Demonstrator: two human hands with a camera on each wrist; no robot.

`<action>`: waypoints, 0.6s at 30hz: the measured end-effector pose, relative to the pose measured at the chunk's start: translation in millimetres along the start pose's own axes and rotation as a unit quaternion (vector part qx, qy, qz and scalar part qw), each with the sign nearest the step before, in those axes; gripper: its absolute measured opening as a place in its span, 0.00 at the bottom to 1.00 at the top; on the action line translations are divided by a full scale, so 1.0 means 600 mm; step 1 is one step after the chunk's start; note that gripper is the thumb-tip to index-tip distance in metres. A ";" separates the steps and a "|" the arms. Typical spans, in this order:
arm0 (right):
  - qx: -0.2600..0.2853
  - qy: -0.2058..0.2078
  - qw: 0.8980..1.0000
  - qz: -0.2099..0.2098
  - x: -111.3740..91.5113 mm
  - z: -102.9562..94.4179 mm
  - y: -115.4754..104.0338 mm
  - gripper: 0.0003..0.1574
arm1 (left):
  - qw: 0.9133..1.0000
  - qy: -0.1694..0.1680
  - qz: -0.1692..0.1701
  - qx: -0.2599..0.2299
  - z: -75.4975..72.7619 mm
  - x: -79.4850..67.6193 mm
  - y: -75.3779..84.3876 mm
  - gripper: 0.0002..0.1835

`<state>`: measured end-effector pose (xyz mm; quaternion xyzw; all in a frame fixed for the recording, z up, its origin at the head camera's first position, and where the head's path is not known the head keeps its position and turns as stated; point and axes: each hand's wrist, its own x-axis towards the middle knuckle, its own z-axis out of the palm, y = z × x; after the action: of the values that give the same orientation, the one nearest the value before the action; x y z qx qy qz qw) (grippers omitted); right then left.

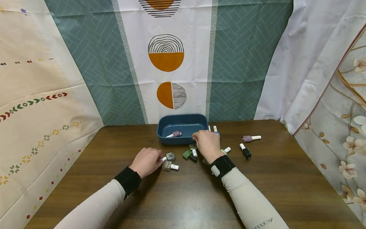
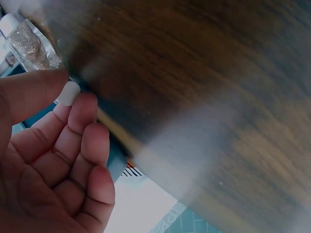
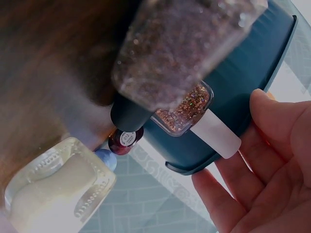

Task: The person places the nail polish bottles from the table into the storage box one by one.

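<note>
My left hand [image 1: 147,161] pinches the white cap [image 2: 69,93] of a glitter nail polish bottle [image 1: 170,156] between thumb and finger. Close by lies another glitter nail polish bottle [image 1: 167,165] with a white cap. My right hand [image 1: 208,144] is at the front right rim of a blue bin [image 1: 168,140], fingers bent downward. In the right wrist view, the white cap of a copper glitter nail polish bottle [image 3: 184,114] overlaps its fingers; the thumb stands apart from that cap, and whether the hand grips it is unclear. A purple bottle [image 1: 176,134] lies inside the bin.
A green bottle [image 1: 186,154] with a black cap lies before the bin. To the right lie a purple bottle [image 1: 247,139], a black bottle [image 1: 246,154] and a cream bottle [image 3: 53,194]. A blurred glitter bottle [image 3: 180,53] is close to the right wrist.
</note>
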<state>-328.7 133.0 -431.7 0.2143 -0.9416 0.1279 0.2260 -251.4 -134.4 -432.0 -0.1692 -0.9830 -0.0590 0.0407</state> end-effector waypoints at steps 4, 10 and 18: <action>0.001 0.001 1.000 -0.001 0.001 0.002 0.000 0.06 | 1.000 0.006 0.004 0.014 0.000 -0.002 -0.001 0.07; -0.004 -0.002 1.000 0.003 0.001 0.004 0.001 0.06 | 0.999 0.040 0.022 0.026 -0.006 -0.007 -0.006 0.09; -0.007 -0.002 1.000 0.002 0.003 0.003 0.002 0.07 | 0.996 0.078 0.033 0.021 -0.025 -0.005 -0.008 0.08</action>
<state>-331.2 132.7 -432.7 0.2113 -0.9433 0.1209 0.2254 -249.3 -141.9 -418.2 -0.1959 -0.9717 -0.0498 0.1226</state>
